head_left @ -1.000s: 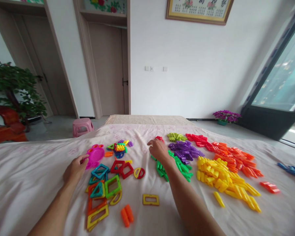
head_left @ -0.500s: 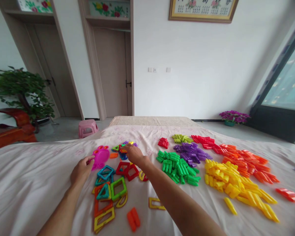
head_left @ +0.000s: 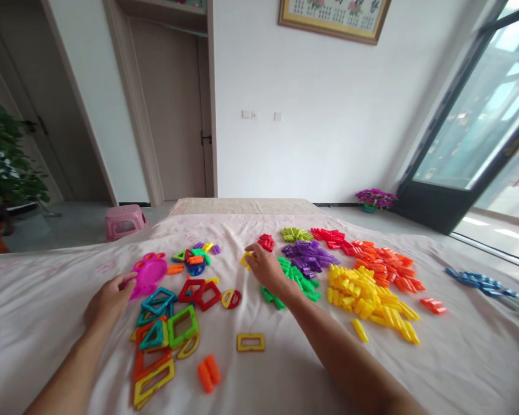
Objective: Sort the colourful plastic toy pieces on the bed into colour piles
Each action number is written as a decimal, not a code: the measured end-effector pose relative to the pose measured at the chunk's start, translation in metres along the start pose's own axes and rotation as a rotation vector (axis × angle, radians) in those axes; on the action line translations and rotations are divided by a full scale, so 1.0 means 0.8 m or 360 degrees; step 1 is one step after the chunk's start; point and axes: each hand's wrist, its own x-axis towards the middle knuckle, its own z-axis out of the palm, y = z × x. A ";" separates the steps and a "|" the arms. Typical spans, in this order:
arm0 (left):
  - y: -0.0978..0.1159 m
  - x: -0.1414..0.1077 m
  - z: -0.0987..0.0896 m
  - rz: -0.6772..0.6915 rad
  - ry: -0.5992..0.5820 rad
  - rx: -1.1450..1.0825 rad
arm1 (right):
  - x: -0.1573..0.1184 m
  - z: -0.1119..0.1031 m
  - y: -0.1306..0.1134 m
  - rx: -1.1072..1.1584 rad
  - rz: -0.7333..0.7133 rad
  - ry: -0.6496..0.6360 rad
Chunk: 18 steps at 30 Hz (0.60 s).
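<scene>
My left hand (head_left: 111, 300) is closed on the near edge of a pink paw-shaped plate (head_left: 150, 273), which lies on the cloth. A yellow toy piece (head_left: 246, 260) is pinched in my right hand (head_left: 266, 270), just left of the green pile (head_left: 305, 282). Right of the plate sits a small mixed cluster with a blue piece (head_left: 195, 268), orange pieces (head_left: 175, 269) and a purple piece (head_left: 216, 249). Nearer me lie frame-shaped tiles: red ones (head_left: 192, 291), a light green square (head_left: 183, 326), teal ones (head_left: 159, 300) and a yellow rectangle (head_left: 250, 349).
Sorted piles of purple (head_left: 310, 256), yellow (head_left: 358, 291), orange (head_left: 389, 262) and red pieces (head_left: 328, 236) cover the right of the cloth (head_left: 285, 380). Blue pieces (head_left: 480, 282) lie at far right. A pink stool (head_left: 125, 222) stands beyond the left edge.
My right hand has moved right from the small mixed cluster, carrying a yellow piece. My left hand stays on the pink plate. The view has turned right.
</scene>
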 end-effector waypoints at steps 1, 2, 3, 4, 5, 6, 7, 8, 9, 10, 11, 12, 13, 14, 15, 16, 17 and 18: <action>0.000 0.000 0.000 -0.0029 -0.0021 -0.0010 | -0.008 -0.018 0.014 0.0009 0.0015 0.0038; 0.000 0.001 -0.001 -0.0064 -0.0046 -0.0027 | -0.016 -0.036 0.029 0.0007 0.0033 0.0071; 0.000 0.001 -0.001 -0.0098 -0.0069 -0.0042 | -0.024 -0.054 0.043 -0.0013 0.0060 0.0104; 0.000 0.002 -0.001 -0.0108 -0.0074 -0.0039 | -0.032 -0.072 0.059 -0.0054 0.0098 0.0138; 0.000 0.002 -0.001 -0.0110 -0.0071 -0.0033 | -0.039 -0.090 0.074 -0.0114 0.0145 0.0169; -0.001 0.003 -0.001 -0.0108 -0.0062 -0.0028 | -0.047 -0.106 0.089 -0.0191 0.0202 0.0196; -0.002 0.004 0.000 -0.0098 -0.0047 -0.0025 | -0.054 -0.122 0.104 -0.0280 0.0264 0.0216; -0.003 0.004 0.001 -0.0085 -0.0029 -0.0024 | -0.062 -0.136 0.119 -0.0373 0.0330 0.0231; -0.004 0.005 0.001 -0.0075 -0.0020 -0.0020 | -0.071 -0.150 0.133 -0.0462 0.0397 0.0239; -0.005 0.006 0.002 -0.0078 -0.0016 -0.0013 | -0.079 -0.163 0.146 -0.0544 0.0461 0.0236; -0.005 0.007 0.003 -0.0091 -0.0019 0.0002 | -0.088 -0.175 0.157 -0.0614 0.0521 0.0223; -0.006 0.008 0.003 -0.0103 -0.0022 0.0015 | -0.097 -0.185 0.167 -0.0676 0.0578 0.0201; -0.007 0.009 0.004 -0.0111 -0.0027 0.0020 | -0.106 -0.196 0.175 -0.0737 0.0635 0.0179; -0.007 0.010 0.004 -0.0121 -0.0028 0.0023 | -0.115 -0.205 0.181 -0.0807 0.0699 0.0171; -0.007 0.010 0.005 -0.0124 -0.0024 0.0022 | -0.121 -0.212 0.185 -0.0885 0.0769 0.0183; -0.008 0.011 0.005 -0.0119 -0.0019 0.0015 | -0.126 -0.218 0.186 -0.0960 0.0839 0.0217; -0.007 0.011 0.006 -0.0112 -0.0014 0.0008 | -0.129 -0.222 0.185 -0.1014 0.0890 0.0265; -0.007 0.011 0.006 -0.0108 -0.0013 0.0000 | -0.129 -0.223 0.181 -0.1032 0.0908 0.0311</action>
